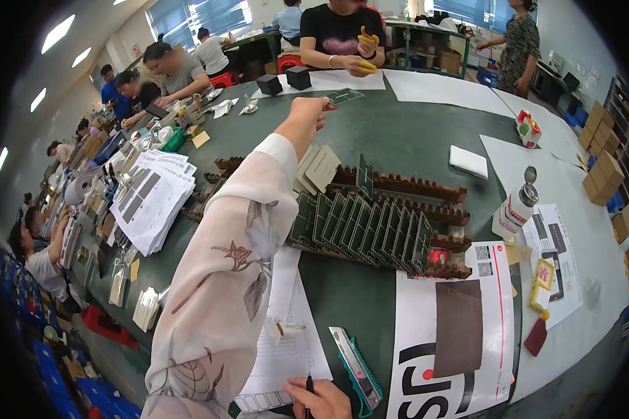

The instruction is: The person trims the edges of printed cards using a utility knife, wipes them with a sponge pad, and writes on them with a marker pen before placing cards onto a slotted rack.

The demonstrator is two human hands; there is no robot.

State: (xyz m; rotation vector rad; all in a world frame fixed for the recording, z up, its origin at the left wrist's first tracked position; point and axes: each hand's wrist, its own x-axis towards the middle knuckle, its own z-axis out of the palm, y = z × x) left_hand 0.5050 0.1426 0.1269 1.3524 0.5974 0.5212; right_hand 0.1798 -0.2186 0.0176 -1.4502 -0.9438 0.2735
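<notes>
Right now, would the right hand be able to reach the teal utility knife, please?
Probably yes: the utility knife lies just right of the right hand with nothing visible between them, though that hand holds a black pen.

Two black boxes (pixel 299 78), one left hand (pixel 306 117), one right hand (pixel 323 401), one black pen (pixel 309 388), one teal-and-grey utility knife (pixel 357 371), one white bottle (pixel 514 213), one white folded pad (pixel 468 162), one brown rectangular sheet (pixel 458 328), more than ten dark green panels (pixel 358 225) standing in a row
</notes>
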